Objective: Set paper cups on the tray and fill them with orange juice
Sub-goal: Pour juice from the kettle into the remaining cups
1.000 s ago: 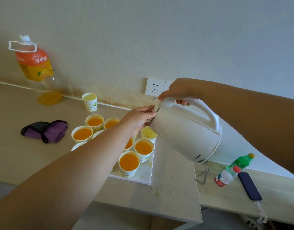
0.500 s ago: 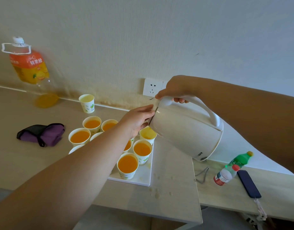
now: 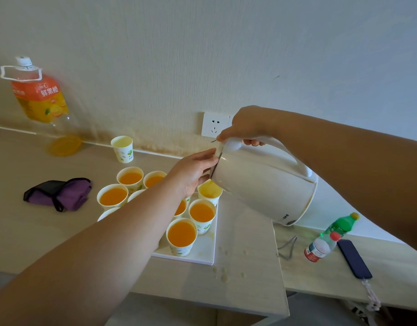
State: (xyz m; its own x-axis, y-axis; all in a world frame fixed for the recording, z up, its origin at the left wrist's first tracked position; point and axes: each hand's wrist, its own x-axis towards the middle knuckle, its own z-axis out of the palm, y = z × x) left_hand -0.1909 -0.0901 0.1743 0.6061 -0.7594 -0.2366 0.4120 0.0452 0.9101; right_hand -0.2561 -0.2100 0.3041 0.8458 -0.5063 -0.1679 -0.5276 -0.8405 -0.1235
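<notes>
At the far left, a large juice bottle (image 3: 39,100) with an orange label stands against the wall, nearly drained, with only a little orange liquid at its base. Nearer, a purple pouch (image 3: 59,193) lies on the pale worktop (image 3: 26,220). A single paper cup (image 3: 122,148) holding pale liquid stands apart by the wall, off the tray. To its right and nearer, the white tray (image 3: 204,251) carries a cluster of paper cups; the near cup (image 3: 182,236) and the one behind it (image 3: 202,215) are filled almost to the brim with orange juice, as are those at the far left of the group (image 3: 130,179). Some cups are hidden behind the forearm.

The left hand (image 3: 193,174) reaches across the tray, fingers pressed on the rim of the white kettle (image 3: 263,184) by its spout; its grip is loose, steadying rather than wrapping. The kettle is tilted steeply leftward, spout just over the far right cup (image 3: 209,192), which is partly full. The right hand (image 3: 244,127) has its grip wrapped tight round the kettle's handle from above.

Juice drops (image 3: 222,274) spot the worktop just beside the tray's near right corner. Further right, on a lower worktop, lie a small white bottle (image 3: 320,247), a green bottle (image 3: 342,223) and a dark phone (image 3: 354,258).
</notes>
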